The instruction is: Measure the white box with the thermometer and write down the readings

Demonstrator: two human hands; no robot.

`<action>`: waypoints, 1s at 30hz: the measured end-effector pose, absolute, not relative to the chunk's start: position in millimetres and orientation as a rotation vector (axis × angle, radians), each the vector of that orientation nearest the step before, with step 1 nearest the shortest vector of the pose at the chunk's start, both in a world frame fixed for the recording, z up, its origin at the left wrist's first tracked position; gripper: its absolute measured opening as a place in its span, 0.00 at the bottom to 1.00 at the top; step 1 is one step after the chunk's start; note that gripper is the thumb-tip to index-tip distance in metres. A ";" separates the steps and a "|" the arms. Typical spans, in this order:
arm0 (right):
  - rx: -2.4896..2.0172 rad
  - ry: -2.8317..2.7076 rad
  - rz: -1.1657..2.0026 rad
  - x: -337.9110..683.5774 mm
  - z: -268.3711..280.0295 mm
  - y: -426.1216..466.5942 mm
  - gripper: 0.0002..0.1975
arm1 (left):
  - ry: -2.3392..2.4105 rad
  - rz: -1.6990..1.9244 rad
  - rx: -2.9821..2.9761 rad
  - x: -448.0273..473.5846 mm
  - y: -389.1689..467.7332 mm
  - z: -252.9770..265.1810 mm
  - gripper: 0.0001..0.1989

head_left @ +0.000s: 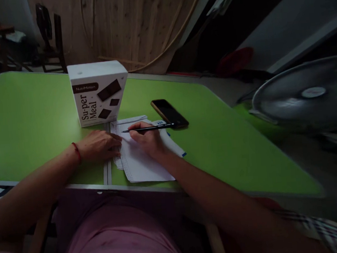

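My right hand [147, 138] is closed around a black pen [153, 127], whose tip points left, close to the upper part of a white notepad page [148, 169]. The pen lies at a low slant across my fingers. My left hand [101, 145], with a red cord bracelet on its wrist, rests palm down at the notepad's left edge. Its fingers are a little apart and touch the paper. A white box [99, 93] printed "NutriMotion Su-per Meal" stands upright just beyond my left hand. To the right of the pad lies a dark phone [170, 112], screen up.
Everything stands on a green folding table [218, 153] with a seam [107, 173] near my left hand. A large round metal lid or pan [301, 95] is off the right edge. Behind the table are a wooden panel [136, 23] and a dark chair [52, 46].
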State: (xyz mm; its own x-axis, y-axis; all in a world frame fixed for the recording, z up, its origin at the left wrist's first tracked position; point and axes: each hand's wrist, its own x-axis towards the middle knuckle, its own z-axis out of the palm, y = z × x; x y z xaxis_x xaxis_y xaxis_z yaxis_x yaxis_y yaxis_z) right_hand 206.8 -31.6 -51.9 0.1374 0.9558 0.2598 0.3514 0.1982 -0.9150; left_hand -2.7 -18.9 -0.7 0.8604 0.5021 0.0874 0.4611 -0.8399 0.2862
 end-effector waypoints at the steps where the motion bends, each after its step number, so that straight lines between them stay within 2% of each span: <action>1: -1.363 -1.412 0.686 206.2 -52.2 -31.4 0.10 | 0.740 0.208 2.801 -2.2 -19.0 -0.8 0.07; 5: -1.417 -1.444 0.593 203.9 -53.3 -29.9 0.09 | 0.753 0.153 2.862 -1.0 -18.9 -0.7 0.08; 30: -1.461 -1.516 0.535 205.8 -56.3 -27.9 0.08 | 0.761 0.125 2.823 -1.3 -17.8 1.4 0.10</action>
State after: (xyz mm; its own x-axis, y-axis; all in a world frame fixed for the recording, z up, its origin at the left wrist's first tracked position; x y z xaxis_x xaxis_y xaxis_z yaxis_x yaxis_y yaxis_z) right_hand 205.8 -27.9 -56.3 0.1426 0.9379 0.3162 0.5316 0.1969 -0.8238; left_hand -1.3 -17.8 1.4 0.8627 0.5051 0.0259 0.4868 -0.8432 0.2282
